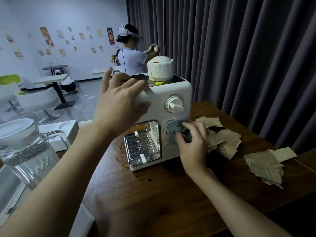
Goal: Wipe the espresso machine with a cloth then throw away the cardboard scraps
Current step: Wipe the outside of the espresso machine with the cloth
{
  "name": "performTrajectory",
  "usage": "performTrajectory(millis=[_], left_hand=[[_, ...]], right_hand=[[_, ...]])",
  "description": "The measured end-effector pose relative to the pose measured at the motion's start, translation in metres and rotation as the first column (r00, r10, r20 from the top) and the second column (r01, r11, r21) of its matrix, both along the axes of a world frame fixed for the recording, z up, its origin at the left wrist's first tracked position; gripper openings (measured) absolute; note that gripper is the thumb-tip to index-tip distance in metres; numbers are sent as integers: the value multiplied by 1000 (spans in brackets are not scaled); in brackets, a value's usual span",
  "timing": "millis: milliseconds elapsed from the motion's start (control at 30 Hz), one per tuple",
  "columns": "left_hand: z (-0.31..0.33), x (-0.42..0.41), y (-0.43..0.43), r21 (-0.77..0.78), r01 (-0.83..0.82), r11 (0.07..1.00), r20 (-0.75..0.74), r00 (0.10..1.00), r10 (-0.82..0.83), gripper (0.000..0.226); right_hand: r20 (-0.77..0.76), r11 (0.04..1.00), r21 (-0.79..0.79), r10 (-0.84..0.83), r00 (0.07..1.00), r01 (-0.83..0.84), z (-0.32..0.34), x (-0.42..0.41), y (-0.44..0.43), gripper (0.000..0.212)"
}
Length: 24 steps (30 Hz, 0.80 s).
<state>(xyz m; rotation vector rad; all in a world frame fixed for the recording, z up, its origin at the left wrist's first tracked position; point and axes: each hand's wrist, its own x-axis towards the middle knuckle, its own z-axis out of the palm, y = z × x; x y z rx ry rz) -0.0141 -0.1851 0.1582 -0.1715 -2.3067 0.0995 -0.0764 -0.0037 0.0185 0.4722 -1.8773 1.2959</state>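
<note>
At the far left, a glass jug [25, 144] with a white lid is seen in the foreground. Next, the left hand [119, 100] is laid on the upper left corner of the espresso machine [171, 93], fingers spread wide and straight, with nothing held; the machine appears to be steadied by it. The machine is stood upright on the tabletop [171, 194]. Brown spatter is visible on its white top cap [159, 69], and stains are seen on the wood beside the drip tray [142, 146]. Against the lower right front panel, over the warning label, a dark cloth [179, 128] is pressed by the right hand [193, 144], whose fingers are curled round it. The wiping step is therefore judged to be in hand and unfinished, since the cap is soiled. To the right of the machine, the cardboard scraps [227, 142] are left lying on the tabletop in two heaps. For the next move, the cloth would need to be carried up over the dial [174, 104] and cap. No bin is shown.
</note>
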Motion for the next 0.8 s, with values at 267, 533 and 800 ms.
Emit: performTrajectory(millis=[267, 533, 800], left_hand=[[-9, 1, -4, 1, 32, 999, 20, 999, -32, 68], [-28, 2, -17, 175, 210, 962, -113, 975, -192, 66], [-29, -2, -23, 201, 265, 943, -118, 962, -246, 63]], right_hand=[[46, 987, 125, 100, 994, -105, -8, 3, -1, 29], [74, 999, -31, -25, 997, 28, -13, -4, 7, 27], [104, 986, 108, 117, 988, -128, -22, 10, -7, 29]])
